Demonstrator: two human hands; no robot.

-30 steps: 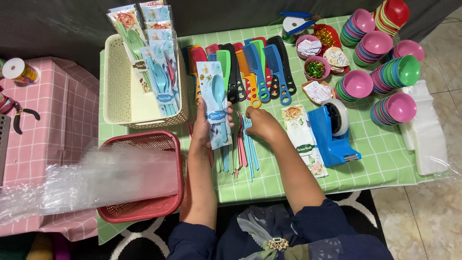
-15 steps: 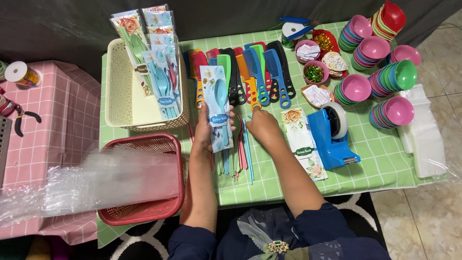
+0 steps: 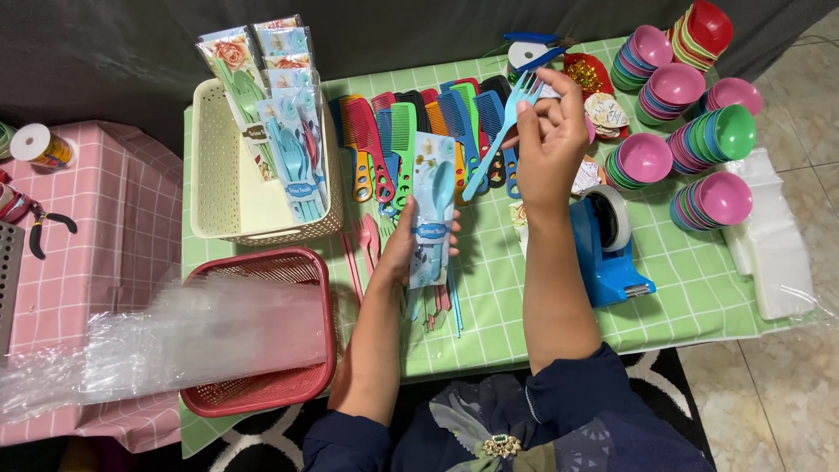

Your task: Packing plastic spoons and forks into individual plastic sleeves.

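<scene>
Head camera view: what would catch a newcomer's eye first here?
Probably the right hand raised mid-table, pinching a blue plastic fork, and beside it the left hand holding a clear packet with a blue spoon. Behind them lies a row of bright combs; stacks of coloured bowls crowd the far right.

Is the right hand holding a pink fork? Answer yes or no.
No: the right hand holds a blue fork above the combs, while the left hand grips a packet.
</scene>
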